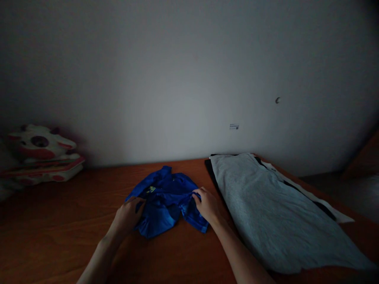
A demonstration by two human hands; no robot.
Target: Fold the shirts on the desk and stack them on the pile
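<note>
A crumpled, shiny blue garment (166, 194) with a small yellow-green print lies on the brown wooden surface. Its kind is hard to make out among the folds; one hemmed end points to the lower right. My left hand (130, 213) is closed on its left edge, fingertips partly hidden in the cloth. At the right side, my right hand (206, 202) pinches a fold between thumb and fingers. Both hands are at about the same height, with the garment bunched between them.
Right of my right arm lies a flat stack of clothes, a grey cloth (266, 205) on top with black and white edges showing. A cow-like plush toy (38, 144) sits at the far left. The wooden surface (74, 221) meets a pale wall (177, 79) behind.
</note>
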